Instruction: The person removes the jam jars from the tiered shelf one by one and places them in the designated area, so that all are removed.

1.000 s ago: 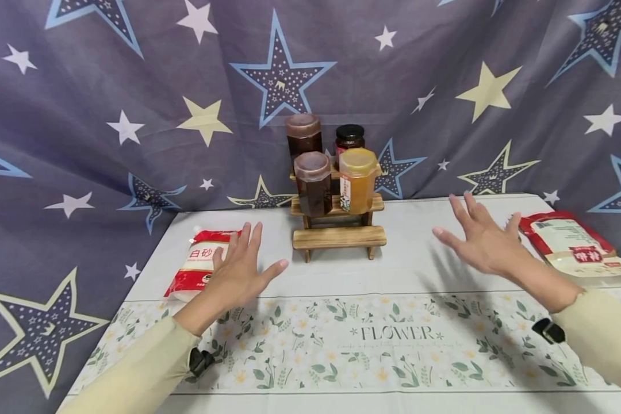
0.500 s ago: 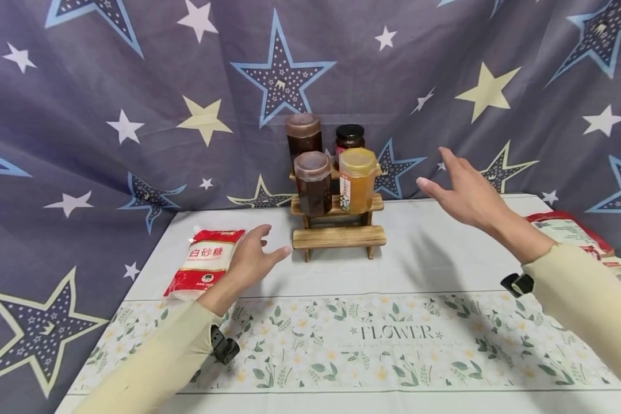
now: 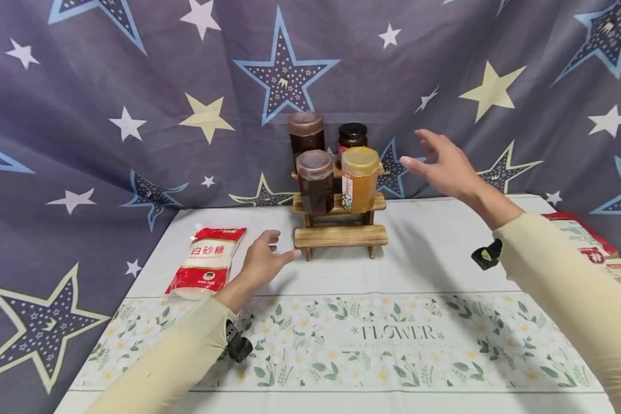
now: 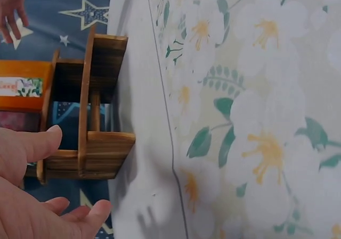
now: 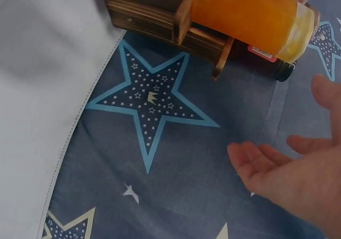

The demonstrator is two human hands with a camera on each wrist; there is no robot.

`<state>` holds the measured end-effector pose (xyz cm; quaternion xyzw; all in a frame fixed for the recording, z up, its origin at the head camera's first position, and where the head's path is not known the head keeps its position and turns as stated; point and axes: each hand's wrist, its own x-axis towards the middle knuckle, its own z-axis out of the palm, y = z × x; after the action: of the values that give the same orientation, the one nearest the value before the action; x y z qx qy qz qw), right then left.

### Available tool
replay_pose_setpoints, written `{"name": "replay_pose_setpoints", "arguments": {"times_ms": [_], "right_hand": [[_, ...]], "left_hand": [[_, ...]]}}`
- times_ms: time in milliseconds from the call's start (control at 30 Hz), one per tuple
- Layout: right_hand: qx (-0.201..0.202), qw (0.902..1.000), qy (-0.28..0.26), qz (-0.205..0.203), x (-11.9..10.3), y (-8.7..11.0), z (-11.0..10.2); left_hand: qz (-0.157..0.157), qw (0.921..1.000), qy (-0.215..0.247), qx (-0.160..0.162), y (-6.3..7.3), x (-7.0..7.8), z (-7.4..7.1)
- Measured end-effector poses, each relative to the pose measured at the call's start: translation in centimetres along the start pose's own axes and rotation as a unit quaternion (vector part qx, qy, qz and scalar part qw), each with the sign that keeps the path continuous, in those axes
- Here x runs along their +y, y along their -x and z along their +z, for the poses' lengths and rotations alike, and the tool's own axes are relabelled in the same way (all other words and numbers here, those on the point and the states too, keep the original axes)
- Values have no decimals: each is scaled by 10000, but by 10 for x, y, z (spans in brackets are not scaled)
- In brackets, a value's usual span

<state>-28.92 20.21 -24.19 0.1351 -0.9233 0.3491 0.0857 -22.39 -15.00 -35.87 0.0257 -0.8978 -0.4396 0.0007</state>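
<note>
A three-step wooden rack (image 3: 340, 236) stands at the back of the table, its lowest step bare. On its middle step sit a dark brown jar (image 3: 317, 190) and an amber jar with a yellow lid (image 3: 361, 184). Behind them, on the top step, are another dark brown jar (image 3: 306, 135) and a black-lidded jar (image 3: 352, 138). My left hand (image 3: 263, 260) hovers left of the lowest step, fingers loosely bent and holding nothing. Raised to the right of the jars, my right hand (image 3: 445, 167) has its thumb and fingers apart, with nothing between them; the right wrist view shows the amber jar (image 5: 248, 15) near it.
A red and white bag of white sugar (image 3: 207, 261) lies left of my left hand. Another red and white bag (image 3: 590, 244) lies at the far right, partly behind my right sleeve. A star-patterned cloth (image 3: 393, 75) hangs behind the white table cover (image 3: 362, 282).
My right hand has moved up and left, away from the right-hand bag and toward the jars. My left hand has shifted right, off the sugar bag, toward the rack, its fingers more bent.
</note>
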Motion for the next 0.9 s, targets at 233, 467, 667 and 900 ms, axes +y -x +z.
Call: {"name": "replay_pose_setpoints", "arguments": {"times_ms": [233, 467, 667, 900], "right_hand": [[-283, 9978, -566, 209, -19, -28, 3], [-359, 9939, -970, 382, -34, -47, 3], [-412, 9918, -1106, 486, -37, -60, 9], [-461, 9895, -1251, 554, -40, -72, 16]], "left_hand": [[-169, 9982, 547, 201, -4, -4, 9], [-94, 9959, 847, 295, -10, -2, 22], [-135, 9928, 1138, 333, -12, -1, 29], [-129, 9913, 1262, 355, -13, -3, 35]]}}
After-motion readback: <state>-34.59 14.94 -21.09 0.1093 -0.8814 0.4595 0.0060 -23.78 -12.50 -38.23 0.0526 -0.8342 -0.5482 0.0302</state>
